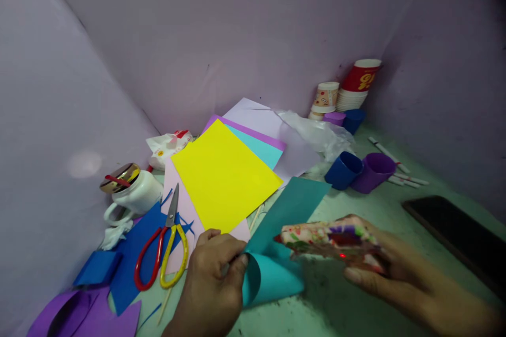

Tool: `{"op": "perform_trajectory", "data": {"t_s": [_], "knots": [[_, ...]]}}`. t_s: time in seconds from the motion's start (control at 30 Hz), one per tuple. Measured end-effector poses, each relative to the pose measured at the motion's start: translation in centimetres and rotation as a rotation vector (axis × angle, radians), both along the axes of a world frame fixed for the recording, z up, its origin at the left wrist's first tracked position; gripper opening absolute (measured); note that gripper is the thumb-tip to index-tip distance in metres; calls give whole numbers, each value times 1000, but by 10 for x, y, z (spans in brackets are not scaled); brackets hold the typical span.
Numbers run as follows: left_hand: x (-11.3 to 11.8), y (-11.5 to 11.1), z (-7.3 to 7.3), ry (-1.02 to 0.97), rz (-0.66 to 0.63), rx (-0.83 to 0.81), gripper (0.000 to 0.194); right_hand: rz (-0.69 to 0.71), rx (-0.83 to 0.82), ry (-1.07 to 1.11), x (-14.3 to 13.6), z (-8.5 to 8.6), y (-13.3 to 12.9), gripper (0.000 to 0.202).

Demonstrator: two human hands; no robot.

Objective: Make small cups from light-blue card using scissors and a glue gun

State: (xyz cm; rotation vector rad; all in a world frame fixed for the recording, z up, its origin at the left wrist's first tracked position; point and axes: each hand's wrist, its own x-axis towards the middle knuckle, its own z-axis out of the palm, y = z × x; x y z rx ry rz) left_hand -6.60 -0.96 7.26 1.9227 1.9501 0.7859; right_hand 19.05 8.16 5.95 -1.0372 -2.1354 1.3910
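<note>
My left hand (217, 279) pinches the edge of a teal paper strip (276, 279), whose near end is rolled into a loose curl. The strip's flat far end (298, 197) stretches away over the table. In my right hand (387, 268) is a floral-patterned glue gun (332, 239), slightly blurred, its tip close above the teal paper and pointing left. A small red light shows on its side. Left of my left hand lie open scissors (168, 242) with one red and one yellow handle, partly on blue paper (136, 258).
Yellow paper (227, 176) covers other sheets at the centre. Blue (343, 170) and purple paper rings (373, 172) stand right, near pens (407, 180) and a black phone (458, 237). Stacked cups (359, 84) stand behind; a white mug (138, 195) and purple paper (79, 310) are left.
</note>
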Motion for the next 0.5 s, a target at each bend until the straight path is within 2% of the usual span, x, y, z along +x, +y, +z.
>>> {"op": "perform_trajectory", "data": {"t_s": [0.17, 0.23, 0.3, 0.37, 0.43, 0.5], "knots": [[-1, -1, 1, -116, 82, -34, 18, -376, -244, 57, 35, -22, 2, 43], [-1, -2, 1, -179, 98, -61, 17, -516, -285, 26, 45, -32, 7, 44], [2, -3, 1, -257, 139, -79, 17, -624, -193, -61, 51, -39, 14, 41], [6, -3, 1, -319, 190, -95, 16, -634, -56, -196, 55, -41, 20, 40], [9, -3, 1, -343, 211, -106, 15, -590, 65, -390, 56, -35, 23, 46], [12, -3, 1, -350, 222, -103, 15, -602, 209, -564, 53, -24, 20, 57]]}}
